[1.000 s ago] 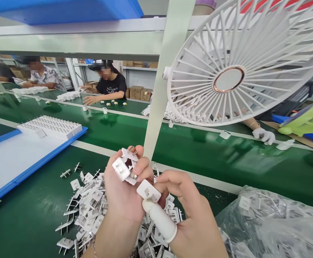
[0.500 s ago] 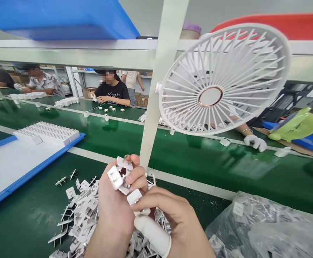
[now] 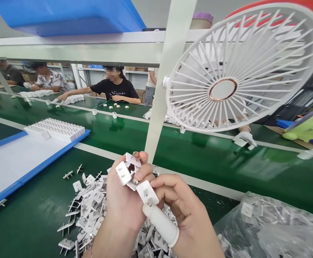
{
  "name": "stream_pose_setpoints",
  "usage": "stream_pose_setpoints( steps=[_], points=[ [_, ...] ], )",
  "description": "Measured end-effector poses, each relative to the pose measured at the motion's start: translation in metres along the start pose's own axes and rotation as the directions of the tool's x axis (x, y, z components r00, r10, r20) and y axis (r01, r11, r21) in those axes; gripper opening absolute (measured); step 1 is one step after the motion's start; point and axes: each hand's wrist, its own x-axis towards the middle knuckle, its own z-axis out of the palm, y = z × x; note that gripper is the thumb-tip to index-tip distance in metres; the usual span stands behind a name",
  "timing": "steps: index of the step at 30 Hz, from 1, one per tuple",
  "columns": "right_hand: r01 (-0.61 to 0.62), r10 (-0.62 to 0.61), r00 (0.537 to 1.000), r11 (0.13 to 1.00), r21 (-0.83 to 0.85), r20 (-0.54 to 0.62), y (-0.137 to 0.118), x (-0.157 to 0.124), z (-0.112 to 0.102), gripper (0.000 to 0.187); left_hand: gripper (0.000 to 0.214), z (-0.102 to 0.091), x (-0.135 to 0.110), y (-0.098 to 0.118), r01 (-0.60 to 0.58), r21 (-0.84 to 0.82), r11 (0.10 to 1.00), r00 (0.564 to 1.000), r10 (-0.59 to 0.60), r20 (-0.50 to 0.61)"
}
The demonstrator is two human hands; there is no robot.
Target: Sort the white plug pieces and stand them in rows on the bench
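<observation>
Several white plug pin plates (image 3: 123, 173) with metal prongs lie in my left hand (image 3: 126, 204), its fingers curled round them. Just beside it, my right hand (image 3: 188, 211) pinches a single white plug pin plate (image 3: 147, 192) between fingers and thumb, its flat face with two slots turned towards me. A white finger cot (image 3: 162, 224) covers my right thumb. Under both hands spreads a loose pile of the same plates (image 3: 92, 204) on the green table, partly hidden by my wrists.
A blue-edged tray (image 3: 38, 168) at left bears rows of white blocks with upright pins (image 3: 57, 129). At right lies a clear plastic bag (image 3: 277, 229) of plates. A white fan (image 3: 223, 89) hangs from the post (image 3: 156, 132). Across the green belt, co-workers (image 3: 119, 89) sit; a gloved hand (image 3: 245, 139) touches a white part.
My right hand has turned its plate so the slotted face shows. The view has shifted slightly. Across the belt, a co-worker's arm now stretches left, and the gloved hand has reached a white part.
</observation>
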Motion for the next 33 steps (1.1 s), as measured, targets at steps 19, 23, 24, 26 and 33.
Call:
stream_pose_setpoints(
  steps=[19,23,24,26,33],
  points=[
    [-0.045,0.107,0.971,0.959,-0.279,0.213,0.030,0.017,-0.046,0.017,0.026,-0.003,0.006,0.026,-0.302,-0.043,0.952,0.941,0.305,0.149],
    [-0.030,0.188,0.937,0.882,-0.470,0.295,0.054,0.020,-0.030,0.034,0.027,-0.003,0.002,0.023,-0.278,-0.036,0.960,0.946,0.280,0.165],
    [-0.021,0.188,0.941,0.864,-0.504,0.282,0.057,0.020,-0.027,0.039,0.028,-0.002,0.001,0.020,-0.259,-0.029,0.966,0.952,0.260,0.161],
    [-0.006,0.161,0.959,0.835,-0.550,0.234,0.059,0.019,-0.026,0.043,0.031,-0.002,0.000,0.014,-0.214,-0.011,0.977,0.966,0.213,0.149],
    [0.135,-0.225,0.970,0.810,-0.571,-0.089,0.026,0.008,-0.036,0.028,0.034,-0.003,0.002,-0.005,-0.111,0.094,0.989,0.989,0.101,0.108]
  ],
)
